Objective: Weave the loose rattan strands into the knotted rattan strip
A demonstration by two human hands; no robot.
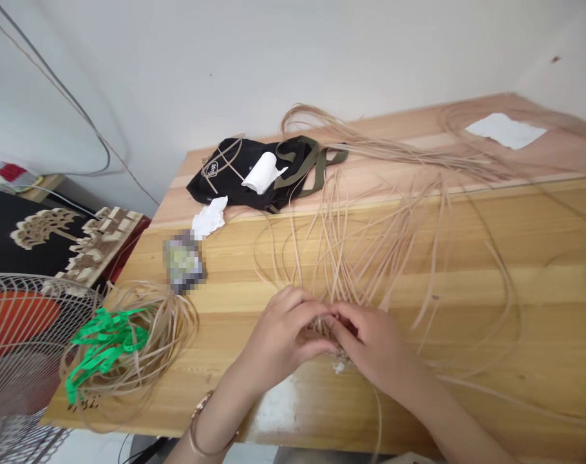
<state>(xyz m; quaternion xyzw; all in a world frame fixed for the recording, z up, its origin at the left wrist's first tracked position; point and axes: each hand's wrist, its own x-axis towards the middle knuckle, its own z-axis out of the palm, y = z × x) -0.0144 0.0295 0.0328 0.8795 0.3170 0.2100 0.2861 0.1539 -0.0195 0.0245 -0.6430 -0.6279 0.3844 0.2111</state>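
Note:
Both hands meet over a small woven piece [317,327] near the front middle of the wooden table. My left hand [286,335] curls round its left side, thumb below and fingers above. Pinching at its upper right edge, my right hand [370,338] has its fingertips touching those of the left. Long thin tan strips [339,258] fan out from the piece across the table, away from me. Part of the woven piece is hidden by the fingers.
A coil of strips [172,335] with green ribbon [109,341] lies at left, by a fan [27,335]. Farther back are a black bag [230,171], white paper [505,131] and a bundle of strips [380,147]. A blurred-out item [183,261] sits left of centre.

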